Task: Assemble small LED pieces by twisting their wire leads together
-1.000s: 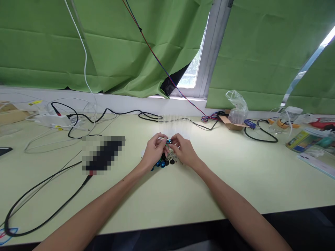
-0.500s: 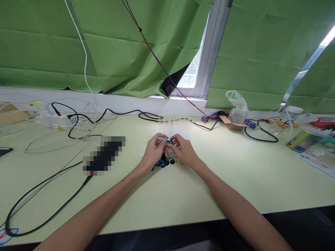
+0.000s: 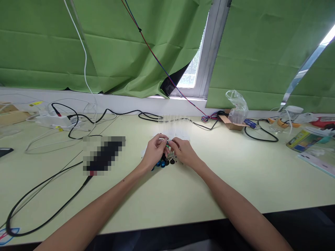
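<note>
Over the middle of the table, my left hand (image 3: pixel 155 148) and my right hand (image 3: pixel 184 150) meet at the fingertips. Thumbs and forefingers of both are pinched around a small part, perhaps an electronic component. Most of it is covered by the fingers, with only a bit of green and white showing. Just below lies a loose pile of small parts: shiny blue round ones (image 3: pixel 163 163) and black discs (image 3: pixel 172 161), some with thin wire legs. Behind my hands stands a clear plastic box (image 3: pixel 174 123).
A black cable (image 3: pixel 34 225) loops over the table's left side, near a blurred dark object (image 3: pixel 106 155). A white power strip (image 3: pixel 53 120) sits back left. Toward the right are a cardboard box (image 3: pixel 232 123) with a plastic bag, and a labelled tub (image 3: pixel 303 139).
The blue and black piece visible between my fingertips is now mostly covered. My right fingers have curled in closer to the left ones; my left hand has barely moved.
</note>
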A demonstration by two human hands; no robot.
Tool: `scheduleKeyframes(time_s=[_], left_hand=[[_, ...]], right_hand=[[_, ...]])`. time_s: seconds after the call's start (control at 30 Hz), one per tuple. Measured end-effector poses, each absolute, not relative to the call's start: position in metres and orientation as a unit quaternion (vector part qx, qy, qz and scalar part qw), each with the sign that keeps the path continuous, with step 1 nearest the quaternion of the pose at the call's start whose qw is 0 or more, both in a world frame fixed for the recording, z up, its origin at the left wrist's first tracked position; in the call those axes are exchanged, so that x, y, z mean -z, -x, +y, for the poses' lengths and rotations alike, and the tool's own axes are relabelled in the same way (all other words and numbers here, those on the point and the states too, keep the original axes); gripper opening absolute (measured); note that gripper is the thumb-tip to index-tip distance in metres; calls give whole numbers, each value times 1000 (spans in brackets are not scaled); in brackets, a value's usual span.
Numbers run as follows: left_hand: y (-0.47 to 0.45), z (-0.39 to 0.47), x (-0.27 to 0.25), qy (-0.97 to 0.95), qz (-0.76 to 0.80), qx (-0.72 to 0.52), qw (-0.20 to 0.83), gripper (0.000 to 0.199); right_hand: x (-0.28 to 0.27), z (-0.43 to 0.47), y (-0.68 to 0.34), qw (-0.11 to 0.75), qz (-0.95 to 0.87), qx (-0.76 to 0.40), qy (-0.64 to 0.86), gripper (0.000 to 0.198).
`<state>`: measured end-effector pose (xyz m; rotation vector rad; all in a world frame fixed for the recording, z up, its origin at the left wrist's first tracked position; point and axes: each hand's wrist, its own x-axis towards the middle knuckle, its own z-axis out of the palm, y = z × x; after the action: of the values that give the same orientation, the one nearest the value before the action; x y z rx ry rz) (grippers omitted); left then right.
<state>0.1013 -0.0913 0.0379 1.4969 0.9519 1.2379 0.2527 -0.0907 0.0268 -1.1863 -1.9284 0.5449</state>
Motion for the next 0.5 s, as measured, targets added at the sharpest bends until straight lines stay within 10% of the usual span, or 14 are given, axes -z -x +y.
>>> scheduleKeyframes(time_s=[0.5], left_hand=[[-100,-90,-36,-615,389,-505,464,32]], right_hand=[[-25,-89,-253,416,-758,-220,452,27]])
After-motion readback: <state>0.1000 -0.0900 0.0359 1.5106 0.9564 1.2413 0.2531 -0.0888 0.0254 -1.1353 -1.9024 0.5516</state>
